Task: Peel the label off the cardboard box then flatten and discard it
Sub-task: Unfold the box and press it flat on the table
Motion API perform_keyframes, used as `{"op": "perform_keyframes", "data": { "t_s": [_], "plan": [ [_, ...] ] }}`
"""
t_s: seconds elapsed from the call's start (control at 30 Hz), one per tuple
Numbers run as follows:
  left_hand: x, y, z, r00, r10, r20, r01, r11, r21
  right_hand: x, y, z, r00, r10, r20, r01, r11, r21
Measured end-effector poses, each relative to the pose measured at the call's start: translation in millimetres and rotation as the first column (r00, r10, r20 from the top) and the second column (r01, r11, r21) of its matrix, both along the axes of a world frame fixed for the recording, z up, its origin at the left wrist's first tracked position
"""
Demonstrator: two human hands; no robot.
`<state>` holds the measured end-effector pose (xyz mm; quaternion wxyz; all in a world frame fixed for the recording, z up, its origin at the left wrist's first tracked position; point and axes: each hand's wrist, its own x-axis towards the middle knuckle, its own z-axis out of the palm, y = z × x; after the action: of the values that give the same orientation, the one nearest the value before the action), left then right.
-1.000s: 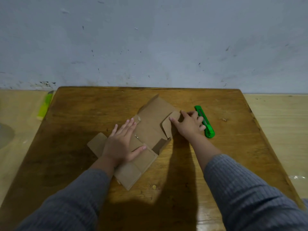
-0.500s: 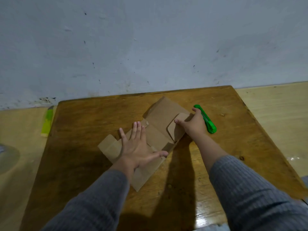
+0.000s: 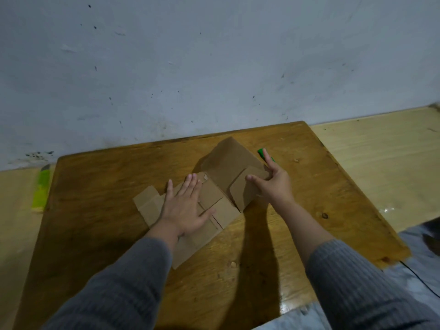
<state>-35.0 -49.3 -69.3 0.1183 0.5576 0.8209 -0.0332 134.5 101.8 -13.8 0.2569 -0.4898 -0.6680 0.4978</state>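
**Box pressed flat at counter centre**

The cardboard box (image 3: pixel 221 186) lies unfolded mid-counter (image 3: pixel 100 186). Left hand (image 3: pixel 185 208) presses it — fingers straight, spread. Right hand (image 3: pixel 273 184) touches the raised right flap, fingers apart — green cutter (image 3: pixel 263 154) just beyond.

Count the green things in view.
2: a green cutter on the table behind the right hand, mostly hidden, and a yellow-green object off the table's left edge.

Both forearms wear long grey ribbed-knit sleeves, left sleeve (image 3: pixel 114 287) and right sleeve (image 3: pixel 357 282), cuffs ending short of the wrists. Left hand (image 3: pixel 184 208) and right hand (image 3: pixel 273 186) bare: no gloves, rings or watch visible. Fabric reads fine vertical ribbing, slightly bunched near the cuffs.
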Motion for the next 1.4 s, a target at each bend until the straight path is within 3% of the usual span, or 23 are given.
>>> {"op": "perform_keyframes", "data": {
  "t_s": [0.23, 0.43, 0.77, 0.87, 0.97, 1.07, 1.17, 1.3, 1.4],
  "plan": [
    [-5, 18, 12, 0.993, -0.052, -0.103, 0.041, 0.994, -0.099, 0, -19, 1, 0.97, 0.041, 0.238, -0.131, 0.917, 0.376],
    [0, 12, 11, 0.981, 0.19, -0.021, -0.189, 0.981, 0.051, -6, -31, -1, 0.955, -0.027, 0.297, -0.121, 0.874, 0.47],
    [5, 11, 17, 0.963, 0.268, 0.023, -0.269, 0.958, 0.104, -10, -54, 8, 0.912, 0.045, 0.408, -0.285, 0.784, 0.551],
    [2, 10, 15, 0.949, 0.261, 0.177, -0.291, 0.942, 0.168, -12, -61, 13, 0.883, 0.082, 0.463, -0.367, 0.734, 0.571],
    [-8, 4, 11, 0.905, 0.214, 0.367, -0.316, 0.917, 0.244, -13, -66, 17, 0.844, 0.144, 0.517, -0.455, 0.704, 0.545],
    [-15, -6, 12, 0.914, 0.169, 0.369, -0.306, 0.885, 0.351, -14, -72, 17, 0.837, 0.172, 0.519, -0.48, 0.685, 0.547],
    [-12, -20, 15, 0.92, 0.169, 0.354, -0.313, 0.862, 0.399, -21, -78, 9, 0.866, 0.246, 0.435, -0.46, 0.734, 0.5],
    [4, -47, 4, 0.876, 0.323, 0.357, -0.424, 0.87, 0.252, -32, -84, -1, 0.919, 0.292, 0.266, -0.376, 0.854, 0.359],
    [10, -55, -6, 0.876, 0.364, 0.316, -0.427, 0.891, 0.156, -41, -88, 6, 0.91, 0.331, 0.251, -0.374, 0.915, 0.15]
  ]
}}
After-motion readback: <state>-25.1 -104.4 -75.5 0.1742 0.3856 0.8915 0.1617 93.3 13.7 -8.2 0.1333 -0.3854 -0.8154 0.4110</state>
